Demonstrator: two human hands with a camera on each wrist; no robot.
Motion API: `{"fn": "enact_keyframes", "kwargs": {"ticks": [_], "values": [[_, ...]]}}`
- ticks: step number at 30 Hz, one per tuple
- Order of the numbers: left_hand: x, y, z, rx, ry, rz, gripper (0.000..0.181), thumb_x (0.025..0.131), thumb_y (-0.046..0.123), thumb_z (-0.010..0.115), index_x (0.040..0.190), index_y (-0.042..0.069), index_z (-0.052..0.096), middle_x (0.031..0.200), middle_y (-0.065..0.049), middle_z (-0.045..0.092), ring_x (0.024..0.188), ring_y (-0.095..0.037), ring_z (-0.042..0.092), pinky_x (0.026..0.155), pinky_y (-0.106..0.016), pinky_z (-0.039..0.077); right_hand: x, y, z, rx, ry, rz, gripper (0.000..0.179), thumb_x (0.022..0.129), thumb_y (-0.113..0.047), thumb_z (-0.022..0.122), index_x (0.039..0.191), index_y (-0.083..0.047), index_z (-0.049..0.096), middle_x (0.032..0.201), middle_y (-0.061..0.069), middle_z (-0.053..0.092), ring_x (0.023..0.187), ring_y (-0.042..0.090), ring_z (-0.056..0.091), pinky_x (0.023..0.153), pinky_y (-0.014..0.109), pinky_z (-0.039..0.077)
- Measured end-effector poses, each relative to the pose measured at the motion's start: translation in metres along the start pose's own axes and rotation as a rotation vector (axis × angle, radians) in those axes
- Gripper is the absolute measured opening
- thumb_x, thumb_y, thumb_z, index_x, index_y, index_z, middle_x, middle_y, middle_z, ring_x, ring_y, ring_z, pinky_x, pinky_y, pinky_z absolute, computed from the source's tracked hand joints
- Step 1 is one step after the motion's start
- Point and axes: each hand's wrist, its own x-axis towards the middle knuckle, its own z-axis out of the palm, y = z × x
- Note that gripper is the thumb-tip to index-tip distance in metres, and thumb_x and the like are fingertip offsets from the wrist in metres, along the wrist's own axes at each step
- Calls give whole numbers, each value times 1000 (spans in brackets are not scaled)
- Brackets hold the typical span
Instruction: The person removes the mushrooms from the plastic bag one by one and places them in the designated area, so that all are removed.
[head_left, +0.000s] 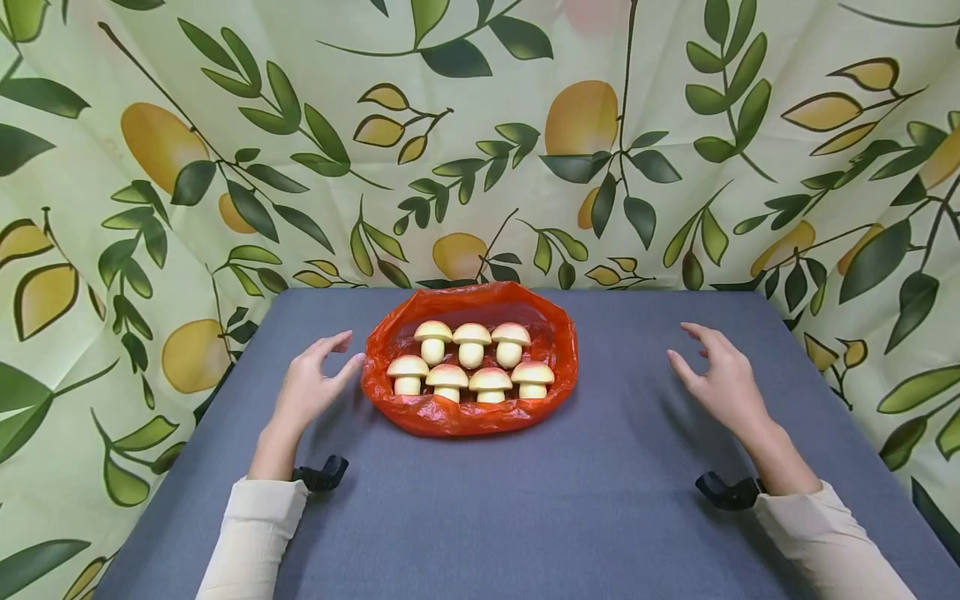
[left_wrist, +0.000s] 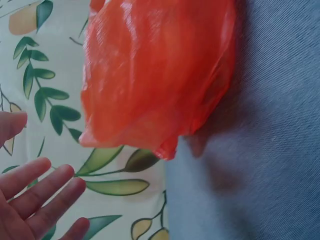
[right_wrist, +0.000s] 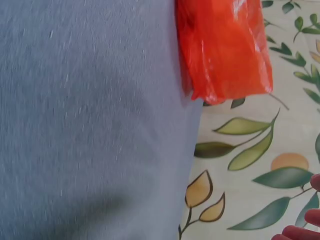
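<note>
A red plastic bag (head_left: 468,425) lies with its mouth spread wide in the middle of the table. Inside it stand several toy mushrooms (head_left: 471,335) with cream stems and pinkish-yellow caps, in two rows. My left hand (head_left: 311,383) hovers just left of the bag, fingers extended and holding nothing; its thumb tip is close to the rim. In the left wrist view the spread fingers (left_wrist: 42,200) are apart from the bag (left_wrist: 155,75). Well to the right of the bag, my right hand (head_left: 723,383) is held above the table with relaxed fingers and nothing in them.
A blue-grey cloth covers the table (head_left: 510,517). Behind and beside it hangs a curtain (head_left: 480,108) printed with leaves and yellow fruit. Each wrist carries a black camera mount, the left one (head_left: 322,475) and the right one (head_left: 727,492) both above the cloth.
</note>
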Motion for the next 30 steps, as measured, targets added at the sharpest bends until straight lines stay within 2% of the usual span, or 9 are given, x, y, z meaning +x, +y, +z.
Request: {"fn": "enact_keyframes", "kwargs": {"ticks": [5, 10, 14, 24, 30], "values": [[-3, -1, 9, -76, -21, -7, 50, 89, 22, 67, 131, -2, 55, 121, -24, 64, 109, -37, 61, 97, -54, 49, -4, -9, 7, 45, -1, -35, 45, 88, -9, 67, 127, 7, 53, 121, 29, 59, 105, 45, 59, 83, 60, 52], [-6, -1, 19, -94, -65, -39, 53, 87, 24, 70, 131, -2, 55, 118, -23, 65, 107, -35, 62, 96, -53, 51, -9, -19, 15, 79, 2, -56, 44, 85, -4, 69, 125, 8, 54, 121, 29, 61, 106, 43, 61, 84, 56, 53], [-8, -3, 24, -100, -74, -49, 55, 85, 25, 72, 130, -2, 55, 114, -22, 66, 105, -34, 62, 94, -52, 52, -12, -25, 22, 113, 6, -72, 42, 84, -3, 70, 123, 8, 56, 119, 28, 63, 102, 43, 64, 83, 55, 54], [-12, -10, 30, -119, -86, -31, 57, 80, 19, 77, 127, -5, 56, 112, -25, 68, 105, -37, 63, 93, -53, 52, -19, -39, 38, 209, 22, -114, 38, 82, 1, 70, 119, 5, 59, 113, 23, 67, 101, 35, 65, 81, 47, 54], [-13, -12, 33, -159, -97, -81, 55, 83, 19, 74, 129, -4, 54, 117, -26, 66, 109, -38, 63, 96, -52, 52, -19, -51, 50, 282, 27, -111, 34, 81, 3, 71, 115, 3, 63, 109, 20, 70, 94, 32, 66, 80, 47, 55]]}}
